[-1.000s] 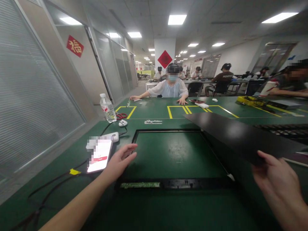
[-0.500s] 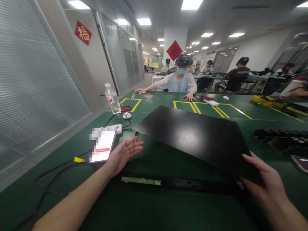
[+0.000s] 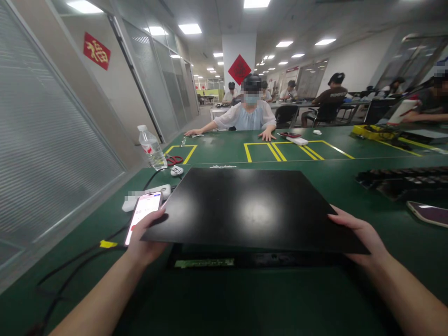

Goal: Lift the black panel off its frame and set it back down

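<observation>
A flat black rectangular panel [image 3: 224, 210], glossy like a screen panel, is held level above the green table. My left hand [image 3: 147, 235] grips its left edge, thumb on top and fingers beneath. At the right edge my right hand [image 3: 360, 233] holds it the same way. Below the panel's near edge lies a dark frame [image 3: 287, 260], mostly hidden, with a green circuit board strip [image 3: 205, 263] along its near side. A lit phone [image 3: 142, 214] stands just beyond my left hand.
Left on the table [image 3: 245, 303] are a water bottle [image 3: 152, 147], red scissors [image 3: 174, 160], a black cable [image 3: 80, 256] and a white device [image 3: 164, 190]. A dark bundle of parts [image 3: 402, 182] and another phone [image 3: 429, 213] lie right. A person [image 3: 252, 112] sits opposite.
My left hand, open and empty before, has taken hold of the panel's left edge. The panel has gone from slanted to nearly straight and level; my right hand still holds it.
</observation>
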A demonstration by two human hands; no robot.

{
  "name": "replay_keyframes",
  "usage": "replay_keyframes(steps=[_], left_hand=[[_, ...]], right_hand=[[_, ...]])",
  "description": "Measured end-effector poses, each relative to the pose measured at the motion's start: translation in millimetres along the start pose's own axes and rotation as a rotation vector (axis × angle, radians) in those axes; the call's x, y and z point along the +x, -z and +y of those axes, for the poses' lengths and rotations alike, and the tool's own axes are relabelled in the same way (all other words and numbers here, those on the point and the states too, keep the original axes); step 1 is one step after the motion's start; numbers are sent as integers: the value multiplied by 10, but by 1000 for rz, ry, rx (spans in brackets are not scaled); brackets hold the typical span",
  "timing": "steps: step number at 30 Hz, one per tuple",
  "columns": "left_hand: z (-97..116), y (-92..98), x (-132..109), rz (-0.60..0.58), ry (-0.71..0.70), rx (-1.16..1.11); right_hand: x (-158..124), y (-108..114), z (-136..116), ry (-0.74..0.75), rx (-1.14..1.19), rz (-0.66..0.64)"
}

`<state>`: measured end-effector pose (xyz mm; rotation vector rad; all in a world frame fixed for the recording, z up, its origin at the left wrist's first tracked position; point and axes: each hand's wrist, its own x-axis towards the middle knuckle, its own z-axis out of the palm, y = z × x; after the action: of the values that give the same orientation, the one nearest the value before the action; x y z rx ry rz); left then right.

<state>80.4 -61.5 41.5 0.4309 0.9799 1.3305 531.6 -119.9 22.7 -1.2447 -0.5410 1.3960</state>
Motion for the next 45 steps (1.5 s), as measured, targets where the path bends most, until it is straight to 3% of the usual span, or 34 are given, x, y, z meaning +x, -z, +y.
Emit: replay_keyframes(steps=[4,6,11,18,25,35,45], left_hand=[[71,-56,-73,58,15,37],[92,-119,-133,32,-18,34],[79,-196,-235,-15,-110,21],[-57,-88,-146,-115,-201,145],[-150,-40,-78,-186,-156,178],[-261,79,15,-151,-109,221],[-206,-30,-35,-96,-27,314]], right_hand=[[-4,13,-38,-18,-39,-93],[13,43,-49,28,-48,-96],[66,100,-29,155,-58,19],[120,93,10,224,-78,155],[200,177,49,272,-162,237],[202,174,55,223,-168,325],[200,117,99,240,-207,349]])
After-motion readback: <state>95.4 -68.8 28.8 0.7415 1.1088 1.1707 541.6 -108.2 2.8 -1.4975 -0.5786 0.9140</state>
